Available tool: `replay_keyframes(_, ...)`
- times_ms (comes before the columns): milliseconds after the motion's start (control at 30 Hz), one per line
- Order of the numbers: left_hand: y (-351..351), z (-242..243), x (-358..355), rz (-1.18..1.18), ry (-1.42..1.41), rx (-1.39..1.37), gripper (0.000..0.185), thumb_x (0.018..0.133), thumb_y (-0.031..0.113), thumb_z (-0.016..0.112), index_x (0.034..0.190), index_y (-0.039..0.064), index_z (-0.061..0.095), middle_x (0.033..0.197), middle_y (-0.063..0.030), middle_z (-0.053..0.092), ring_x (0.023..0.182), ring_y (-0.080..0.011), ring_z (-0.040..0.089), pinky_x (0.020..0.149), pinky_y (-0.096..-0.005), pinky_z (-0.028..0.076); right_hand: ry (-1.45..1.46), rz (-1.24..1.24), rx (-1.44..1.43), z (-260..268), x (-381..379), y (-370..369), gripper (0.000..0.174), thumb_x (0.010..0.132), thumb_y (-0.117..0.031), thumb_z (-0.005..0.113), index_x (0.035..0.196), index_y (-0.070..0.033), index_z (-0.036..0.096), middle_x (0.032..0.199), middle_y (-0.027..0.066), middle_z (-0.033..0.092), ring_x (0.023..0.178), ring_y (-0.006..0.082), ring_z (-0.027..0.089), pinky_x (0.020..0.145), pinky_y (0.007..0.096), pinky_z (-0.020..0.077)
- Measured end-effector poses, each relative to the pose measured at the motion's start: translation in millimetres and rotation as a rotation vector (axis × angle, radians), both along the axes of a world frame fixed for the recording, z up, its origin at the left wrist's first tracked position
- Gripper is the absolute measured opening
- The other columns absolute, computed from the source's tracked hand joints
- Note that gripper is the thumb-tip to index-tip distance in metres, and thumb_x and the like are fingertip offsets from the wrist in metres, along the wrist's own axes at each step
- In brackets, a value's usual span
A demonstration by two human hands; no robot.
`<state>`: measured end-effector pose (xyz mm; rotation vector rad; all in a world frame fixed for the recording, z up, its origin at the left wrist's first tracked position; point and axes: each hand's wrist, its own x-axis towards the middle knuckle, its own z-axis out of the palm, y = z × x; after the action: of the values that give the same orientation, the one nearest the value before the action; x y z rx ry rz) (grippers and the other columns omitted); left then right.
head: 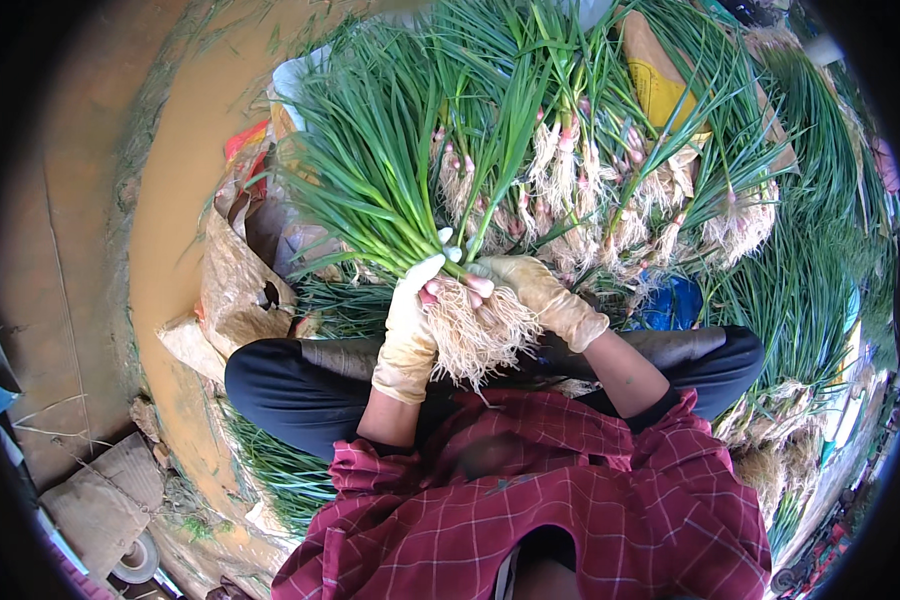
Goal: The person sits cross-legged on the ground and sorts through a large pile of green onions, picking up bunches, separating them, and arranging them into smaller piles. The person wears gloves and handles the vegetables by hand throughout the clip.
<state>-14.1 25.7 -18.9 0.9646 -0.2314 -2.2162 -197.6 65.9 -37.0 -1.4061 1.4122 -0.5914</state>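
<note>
A bunch of green garlic [375, 217] is gripped in my left hand [412, 322], which wears a pale, soiled glove. Its green leaves fan up and to the left, while pinkish bulbs and long whitish roots [480, 337] hang over my lap. My right hand [551, 296], gloved as well, closes at the bunch's right side around the base of a green garlic stalk [484, 229]; its fingertips are partly hidden. Just beyond both hands lies a heap of loose green garlic [570, 150], its roots turned towards me.
Crumpled woven sacks [240, 277] lie at the left, beside muddy brown ground [172, 180]. A brown and yellow bag [656, 82] sits within the heap. More garlic [780, 292] is piled at the right. Blue plastic [671, 304] shows by my right knee. A tape roll [136, 559] lies at lower left.
</note>
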Motion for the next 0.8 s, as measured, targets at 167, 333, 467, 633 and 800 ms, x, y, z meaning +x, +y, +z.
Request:
replay_keyframes(167, 7.3, -4.3, -2.7, -0.062, -0.061, -0.249, 0.037, 0.088, 0.017, 0.056, 0.117, -0.006, 0.053, 0.08, -0.0284, 0.067, 0.064, -0.0337, 0.067, 0.06, -0.0381, 0.056, -0.526, -0.681, 0.216, -10.7, -7.9, -13.3, 0.05, 0.094, -0.051, 0.053, 0.111, -0.004, 0.063, 0.096, 0.0039, 0.065, 0.08, 0.0132, 0.061, 0.076, 0.0281, 0.0471)
replay_keyframes(333, 17.1, -17.8, -9.5, -0.105, -0.204, -0.224, 0.029, 0.089, 0.016, 0.056, 0.107, -0.007, 0.054, 0.08, -0.031, 0.066, 0.064, -0.0363, 0.067, 0.06, -0.0429, 0.058, -0.369, -0.795, 0.007, 11.8, 1.7, -38.5, 0.035, 0.086, -0.031, 0.072, 0.104, -0.002, 0.068, 0.08, 0.0015, 0.066, 0.07, 0.0064, 0.054, 0.065, 0.0231, 0.0441)
replay_keyframes(467, 18.4, -31.3, -8.0, -0.187, -0.318, -0.318, 0.03, 0.089, 0.016, 0.057, 0.106, -0.009, 0.055, 0.079, -0.0282, 0.066, 0.062, -0.0327, 0.067, 0.058, -0.0408, 0.058, -0.264, -0.643, -0.062, 10.5, 18.0, -37.2, 0.033, 0.089, -0.034, 0.067, 0.097, -0.002, 0.067, 0.071, 0.0034, 0.06, 0.059, 0.0128, 0.052, 0.058, 0.0282, 0.0446)
replay_keyframes(633, 16.8, -28.2, -4.5, -0.14, -0.077, -0.21, 0.036, 0.089, 0.02, 0.055, 0.108, -0.01, 0.054, 0.085, -0.0253, 0.067, 0.066, -0.0317, 0.068, 0.062, -0.0386, 0.059, -1.588, -0.877, 0.466, -14.5, 14.1, -38.6, 0.024, 0.1, -0.022, 0.05, 0.11, -0.004, 0.063, 0.07, -0.0022, 0.054, 0.059, 0.0074, 0.052, 0.052, 0.0196, 0.0462)
replay_keyframes(800, 16.5, -16.9, -0.8, -0.004, 0.07, -0.045, 0.043, 0.088, 0.013, 0.055, 0.129, 0.002, 0.049, 0.087, -0.0225, 0.067, 0.069, -0.0338, 0.067, 0.061, -0.0382, 0.058, -1.103, -1.0, 0.452, -19.7, 9.5, -41.8, 0.05, 0.097, -0.043, 0.052, 0.127, -0.004, 0.053, 0.089, 0.0022, 0.057, 0.07, 0.0117, 0.054, 0.059, 0.022, 0.0457)
